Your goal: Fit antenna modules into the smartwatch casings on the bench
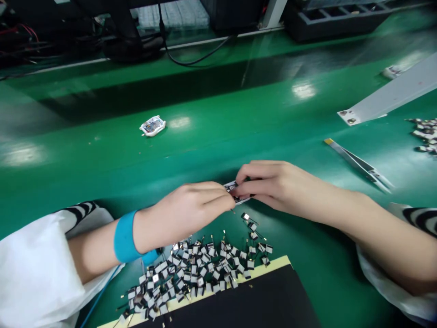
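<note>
Between my two hands is a small white casing with a circuit board inside [231, 186], largely covered by the fingers. My left hand [201, 207], with a teal band on its wrist, pinches the casing's left side. My right hand [276, 182] has its fingers closed over the right side and top of it. What the right fingertips press on inside is too covered to make out. Just below the hands lies a heap of small black-and-white square parts with short thin wires [205, 264], a few of them strayed towards the right hand.
A similar open white casing [153, 126] lies farther back on the green table. Tweezers [358, 164] rest right of my right hand, below a slanting white metal arm [392, 91]. A black sheet with a yellow edge [266, 296] is nearest me. Along the back stand a black compartment tray [337, 25] and cables.
</note>
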